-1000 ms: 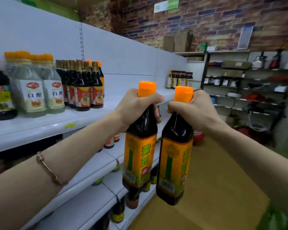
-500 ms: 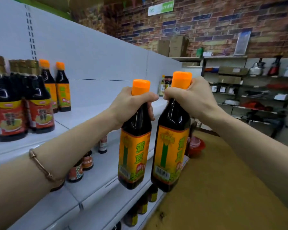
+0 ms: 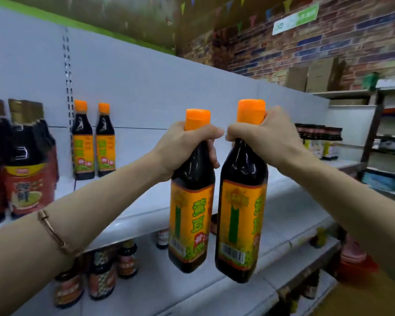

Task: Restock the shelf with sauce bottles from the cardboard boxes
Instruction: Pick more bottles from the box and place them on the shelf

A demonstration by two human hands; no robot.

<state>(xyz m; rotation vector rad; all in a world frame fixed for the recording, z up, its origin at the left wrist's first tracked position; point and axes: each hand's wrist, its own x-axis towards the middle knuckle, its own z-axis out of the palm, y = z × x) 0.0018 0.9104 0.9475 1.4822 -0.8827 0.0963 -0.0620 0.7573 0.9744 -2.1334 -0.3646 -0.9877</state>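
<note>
my feed is evenly lit and fairly bright, soft light from overhead with only faint shadows under the shelf (image 3: 146, 215) lip. small white glints sit on the dark glass shoulders of the two held bottles (image 3: 242, 192), no harsh glare. those bottles read sharpest; the red-labelled bottles (image 3: 25, 179) at far left are smeared and stretched. the wide lens bows the shelving lines, and the brick wall (image 3: 306, 49) and far racks look soft and blotchy.
</note>
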